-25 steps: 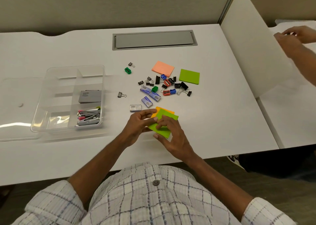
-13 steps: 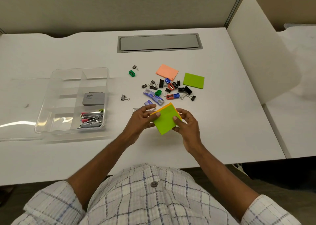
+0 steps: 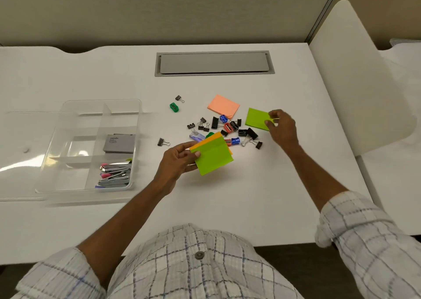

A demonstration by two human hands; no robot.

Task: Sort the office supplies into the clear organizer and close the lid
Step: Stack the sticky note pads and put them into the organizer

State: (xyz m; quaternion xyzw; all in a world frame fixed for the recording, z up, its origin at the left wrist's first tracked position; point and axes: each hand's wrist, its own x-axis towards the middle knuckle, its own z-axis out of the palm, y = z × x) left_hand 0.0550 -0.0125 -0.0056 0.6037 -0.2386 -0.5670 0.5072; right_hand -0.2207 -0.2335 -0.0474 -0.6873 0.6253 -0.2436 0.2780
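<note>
My left hand [image 3: 176, 160] pinches a stack of sticky notes [image 3: 214, 156], green on top of orange, just above the desk. My right hand [image 3: 281, 127] reaches over a second green sticky pad [image 3: 256, 119] lying on the desk, with thumb and fingers closing on its right edge. A peach sticky pad [image 3: 223, 106] lies beyond a loose heap of binder clips and sharpeners [image 3: 230, 128]. The clear organizer [image 3: 68, 144] stands at the left, open, with a grey box [image 3: 119, 143] and staplers [image 3: 115, 173] in its right compartments.
The organizer's clear lid [image 3: 16, 162] lies flat to its left. A grey cable hatch [image 3: 214, 63] sits at the back of the desk. A white divider panel [image 3: 355, 75] rises at the right edge. A green sharpener [image 3: 174, 107] and lone clips lie apart.
My right hand let go of the green and orange stack and moved right and away to the other green pad. My left hand now holds the stack alone.
</note>
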